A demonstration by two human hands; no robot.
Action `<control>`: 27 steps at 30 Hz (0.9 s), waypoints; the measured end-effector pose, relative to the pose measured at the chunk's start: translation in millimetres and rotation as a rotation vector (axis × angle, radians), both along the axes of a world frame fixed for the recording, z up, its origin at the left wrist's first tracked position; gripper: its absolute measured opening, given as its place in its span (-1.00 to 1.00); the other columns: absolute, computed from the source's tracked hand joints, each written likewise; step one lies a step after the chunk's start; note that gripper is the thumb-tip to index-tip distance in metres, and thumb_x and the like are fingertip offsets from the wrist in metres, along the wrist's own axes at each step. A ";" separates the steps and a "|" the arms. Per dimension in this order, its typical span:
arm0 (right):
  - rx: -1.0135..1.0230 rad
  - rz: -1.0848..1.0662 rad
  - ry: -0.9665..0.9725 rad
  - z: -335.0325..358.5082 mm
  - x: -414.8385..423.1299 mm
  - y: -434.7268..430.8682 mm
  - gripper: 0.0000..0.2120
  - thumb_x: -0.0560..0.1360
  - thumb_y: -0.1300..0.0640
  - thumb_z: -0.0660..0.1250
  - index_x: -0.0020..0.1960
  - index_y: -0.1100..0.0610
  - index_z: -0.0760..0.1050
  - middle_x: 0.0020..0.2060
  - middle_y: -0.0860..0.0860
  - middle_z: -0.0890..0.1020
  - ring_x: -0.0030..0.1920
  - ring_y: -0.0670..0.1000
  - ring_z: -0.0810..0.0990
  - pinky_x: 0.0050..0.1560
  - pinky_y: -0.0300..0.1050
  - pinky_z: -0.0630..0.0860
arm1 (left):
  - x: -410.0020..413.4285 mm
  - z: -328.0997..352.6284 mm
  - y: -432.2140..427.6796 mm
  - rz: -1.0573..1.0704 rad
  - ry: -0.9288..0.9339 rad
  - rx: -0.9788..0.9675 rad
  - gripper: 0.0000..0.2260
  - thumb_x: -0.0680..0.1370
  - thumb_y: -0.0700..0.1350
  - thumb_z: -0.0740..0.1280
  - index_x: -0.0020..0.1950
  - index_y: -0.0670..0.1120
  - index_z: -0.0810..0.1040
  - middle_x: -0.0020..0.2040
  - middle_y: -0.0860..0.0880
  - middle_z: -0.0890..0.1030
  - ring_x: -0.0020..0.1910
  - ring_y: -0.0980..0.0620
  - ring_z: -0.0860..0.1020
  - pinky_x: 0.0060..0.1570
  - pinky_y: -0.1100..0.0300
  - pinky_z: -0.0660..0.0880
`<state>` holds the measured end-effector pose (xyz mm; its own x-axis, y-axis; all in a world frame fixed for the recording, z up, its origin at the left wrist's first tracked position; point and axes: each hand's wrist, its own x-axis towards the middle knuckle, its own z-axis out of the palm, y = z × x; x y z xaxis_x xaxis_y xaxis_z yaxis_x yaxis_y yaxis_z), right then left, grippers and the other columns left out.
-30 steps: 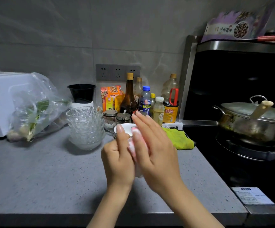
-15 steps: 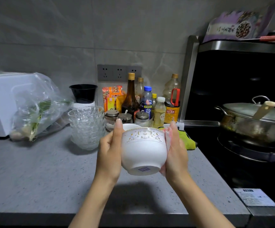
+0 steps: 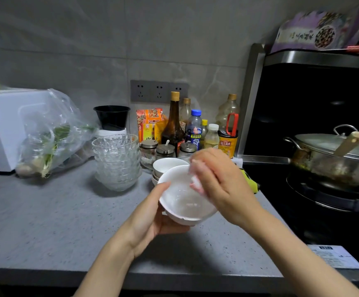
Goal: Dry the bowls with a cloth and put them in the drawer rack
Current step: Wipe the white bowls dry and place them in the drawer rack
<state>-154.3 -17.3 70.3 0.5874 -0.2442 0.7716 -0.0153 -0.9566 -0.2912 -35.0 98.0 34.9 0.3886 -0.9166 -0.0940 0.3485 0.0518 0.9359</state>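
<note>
white bowl (image 3: 182, 202), speckled grey counter (image 3: 45, 221), clear faceted glass bowls (image 3: 116, 161), black cup (image 3: 112, 116), yellow-green cloth (image 3: 249, 181), brown bottle (image 3: 173, 123)

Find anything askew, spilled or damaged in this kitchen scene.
Nothing looks spilled or broken. A wooden utensil handle juts up at the rim of the pot lid on the stove, so the lid probably sits unevenly.

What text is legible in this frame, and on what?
"天酱油", with an unclear character before it: yellow label of the red-handled bottle.
Purple packet, top right: Chinese print, too blurred to read.
Blue-capped bottle, orange packet, white sticker at bottom right: print too small or blurred.
</note>
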 end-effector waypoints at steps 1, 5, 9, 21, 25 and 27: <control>-0.072 -0.040 0.108 2.9 -0.8 -0.7 -0.56 0.59 -0.19 0.00 0.04 0.10 0.51 0.04 -0.06 0.54 0.12 -0.08 0.45 0.17 -0.16 0.34 | -2.4 -0.3 -0.2 0.026 -0.032 -0.008 -0.62 0.59 0.12 0.14 0.20 -0.08 0.57 0.08 -0.22 0.66 -0.02 -0.14 0.64 0.00 -0.14 0.59; -0.268 0.002 0.469 5.5 -15.8 -0.9 -0.52 0.59 -0.23 -0.05 0.33 -0.03 0.42 0.33 -0.13 0.43 0.37 -0.19 0.25 0.43 -0.35 -0.08 | -6.1 2.0 0.5 0.146 -0.083 -0.046 -0.63 0.61 0.13 0.11 0.13 -0.06 0.59 -0.05 -0.15 0.70 -0.10 -0.08 0.66 -0.08 -0.07 0.61; -0.496 -0.057 0.688 -1.1 -30.4 -2.2 -0.48 0.59 -0.28 -0.08 0.34 -0.07 0.42 0.34 -0.11 0.44 0.46 -0.07 0.22 0.50 -0.08 -0.03 | -6.1 -2.0 -7.4 0.311 -0.056 -0.093 -0.67 0.63 0.04 0.12 0.22 -0.11 0.53 0.03 -0.18 0.66 -0.11 -0.08 0.64 -0.31 0.04 0.60; -0.417 -0.046 0.637 -27.5 -36.5 15.1 -0.58 0.56 0.00 0.17 0.40 0.04 0.38 0.31 -0.06 0.51 0.31 -0.02 0.44 0.35 -0.05 0.29 | -25.8 -3.2 -20.1 0.459 -0.098 -0.189 -0.76 0.65 -0.08 0.13 0.22 -0.06 0.52 0.14 -0.11 0.61 0.12 -0.05 0.58 0.11 0.09 0.51; -0.701 -0.192 0.749 -4.0 -47.2 -15.8 -0.48 0.59 -0.18 -0.01 0.32 0.07 0.50 0.35 0.03 0.48 0.41 0.06 0.37 0.48 -0.01 0.05 | -23.0 3.0 -14.0 0.311 -0.250 -0.164 -0.81 0.66 -0.08 0.11 0.07 0.09 0.50 0.07 0.03 0.61 0.04 0.07 0.57 0.04 0.15 0.50; -0.696 -0.208 0.709 -6.9 -43.9 -10.1 -0.43 0.59 -0.20 -0.04 0.29 0.13 0.51 0.32 0.09 0.51 0.37 0.09 0.42 0.47 -0.01 0.08 | -25.4 5.6 -14.7 0.350 -0.229 -0.190 -0.82 0.65 -0.10 0.12 0.03 0.07 0.51 0.02 0.03 0.61 -0.02 0.09 0.57 -0.02 0.21 0.50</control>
<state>-198.2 -27.4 63.3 0.9622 -0.0228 0.2715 -0.1534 -0.8688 0.4708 -60.4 83.3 40.5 0.6687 -0.7194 0.1878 0.0646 0.3078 0.9492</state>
